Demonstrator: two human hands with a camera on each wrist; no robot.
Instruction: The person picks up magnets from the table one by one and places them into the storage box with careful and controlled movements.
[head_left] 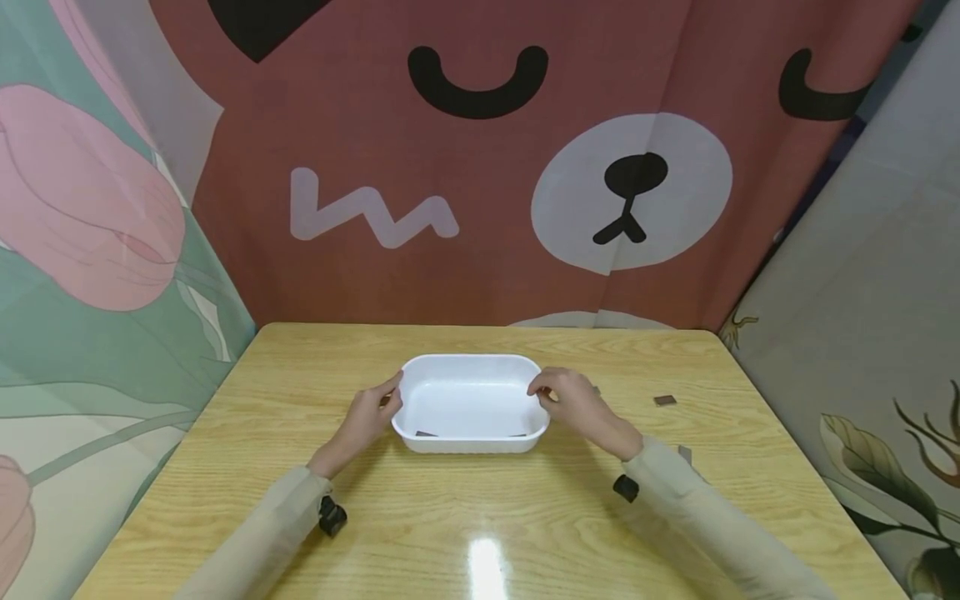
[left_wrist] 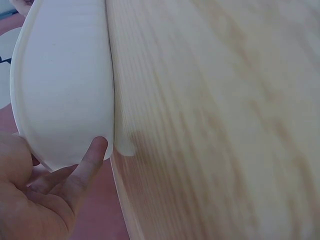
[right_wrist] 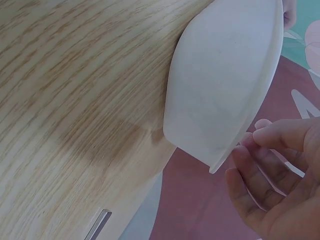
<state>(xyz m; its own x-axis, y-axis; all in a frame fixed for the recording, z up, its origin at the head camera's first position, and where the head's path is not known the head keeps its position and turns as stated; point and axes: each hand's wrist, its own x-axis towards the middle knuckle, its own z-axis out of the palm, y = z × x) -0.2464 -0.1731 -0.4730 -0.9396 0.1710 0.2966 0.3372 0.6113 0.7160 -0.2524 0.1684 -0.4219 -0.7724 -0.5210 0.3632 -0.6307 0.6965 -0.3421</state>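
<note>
A white oblong dish [head_left: 471, 445] with rounded corners stands on the table. My left hand [head_left: 372, 410] grips its left end, thumb at the rim; in the left wrist view one finger of the left hand [left_wrist: 55, 195] lies along the dish's outer wall [left_wrist: 67, 85]. At the opposite end, my right hand [head_left: 581, 406] holds the rim with curled fingers. The right wrist view has the right hand [right_wrist: 280, 175] with its fingertips at the rim of the dish [right_wrist: 215, 85]. Inside the dish, near its front wall, a small dark flat piece [head_left: 425, 433] shows partly.
To the right on the wooden table [head_left: 480, 500] lie a small dark-brown rectangular piece [head_left: 665, 400] and a greyish one [head_left: 685, 454] beside the right sleeve. Another piece peeks out behind the right hand. A printed bear curtain [head_left: 480, 250] hangs behind the table.
</note>
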